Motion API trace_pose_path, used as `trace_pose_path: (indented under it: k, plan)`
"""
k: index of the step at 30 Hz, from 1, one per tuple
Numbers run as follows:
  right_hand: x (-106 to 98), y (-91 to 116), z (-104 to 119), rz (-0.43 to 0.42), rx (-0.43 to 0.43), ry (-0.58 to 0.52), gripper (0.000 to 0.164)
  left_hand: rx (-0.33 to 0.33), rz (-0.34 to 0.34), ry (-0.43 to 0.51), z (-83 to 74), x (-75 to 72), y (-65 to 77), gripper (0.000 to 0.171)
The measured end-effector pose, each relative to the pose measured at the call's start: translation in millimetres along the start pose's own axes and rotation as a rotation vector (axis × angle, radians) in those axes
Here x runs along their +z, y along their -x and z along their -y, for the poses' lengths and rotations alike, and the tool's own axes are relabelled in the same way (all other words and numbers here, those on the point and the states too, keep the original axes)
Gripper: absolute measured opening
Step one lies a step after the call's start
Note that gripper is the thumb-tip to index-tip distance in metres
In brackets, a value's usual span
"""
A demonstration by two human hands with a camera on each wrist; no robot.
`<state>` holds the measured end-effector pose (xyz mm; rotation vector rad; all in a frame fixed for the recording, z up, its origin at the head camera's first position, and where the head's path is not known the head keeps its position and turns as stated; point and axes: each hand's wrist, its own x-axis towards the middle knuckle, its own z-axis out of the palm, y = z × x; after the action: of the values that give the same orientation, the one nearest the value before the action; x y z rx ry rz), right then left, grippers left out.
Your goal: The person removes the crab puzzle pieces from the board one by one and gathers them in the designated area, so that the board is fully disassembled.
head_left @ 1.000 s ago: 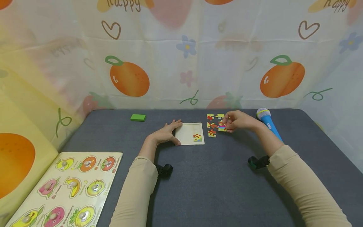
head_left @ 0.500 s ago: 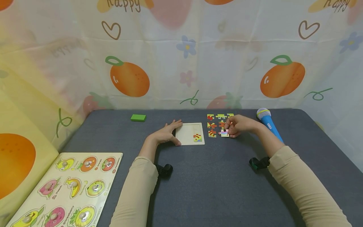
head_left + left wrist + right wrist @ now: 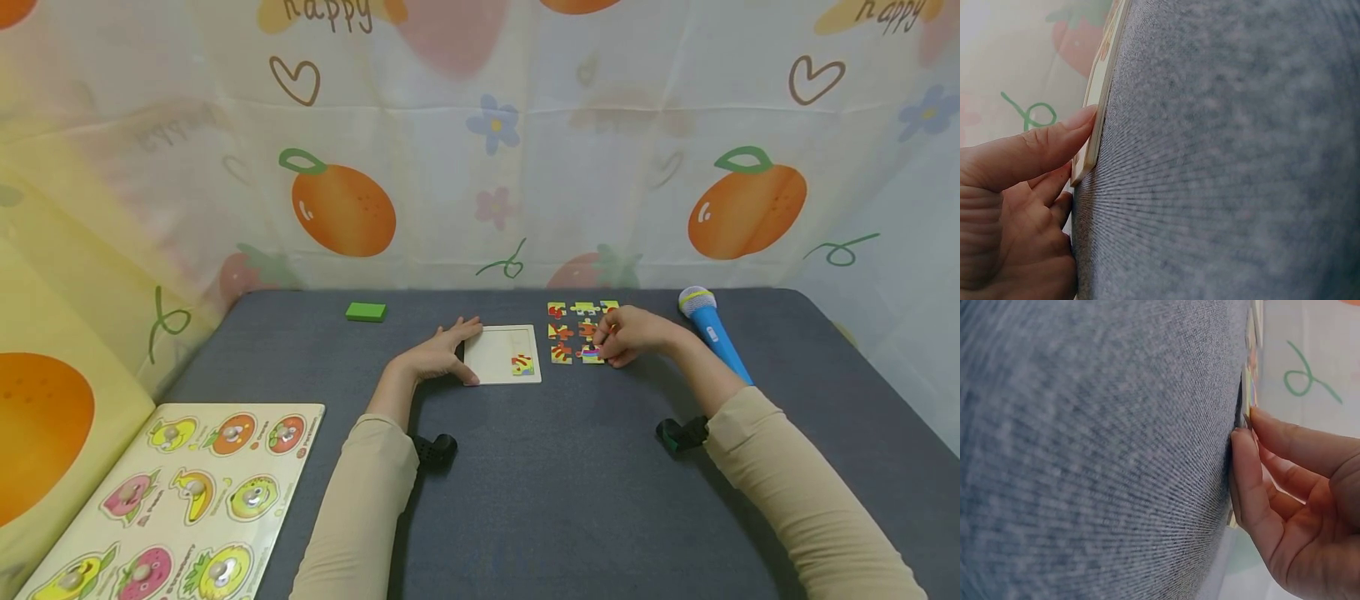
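Observation:
A pale wooden puzzle tray [image 3: 491, 354] lies mid-table with one red, yellow and blue puzzle piece [image 3: 522, 364] in its near right corner. My left hand [image 3: 437, 354] holds the tray at its left side, thumb on the near corner and fingers by the far one. In the left wrist view the thumb [image 3: 1063, 140] presses against the tray's edge. To the right of the tray, my right hand [image 3: 636, 335] pinches a rainbow-striped puzzle piece [image 3: 590, 356] by its right side, low over the table. Several loose pieces [image 3: 559, 331] lie beside it in rows; my fingers partly cover some.
A blue toy microphone [image 3: 712, 329] lies just right of my right hand. At the back left is a green block [image 3: 366, 312]. A large fruit knob-puzzle board [image 3: 217, 475] occupies the near left. A printed curtain [image 3: 450, 183] hangs behind the table.
My right hand has moved the rainbow-striped piece toward me and slightly right, uncovering pieces behind it; the piece, tilted half a second ago, now appears flatter. My left hand and the tray stay put.

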<state>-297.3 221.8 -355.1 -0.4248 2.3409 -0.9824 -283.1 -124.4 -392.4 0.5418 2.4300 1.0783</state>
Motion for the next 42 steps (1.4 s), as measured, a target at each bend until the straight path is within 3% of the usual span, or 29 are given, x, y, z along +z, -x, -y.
trace_pose_path:
  k: [42]
  plan:
    - [3.8, -3.5, 4.6, -0.07, 0.056, 0.059, 0.023, -0.006, 0.002, 0.013, 0.8, 0.1, -0.7, 0.103]
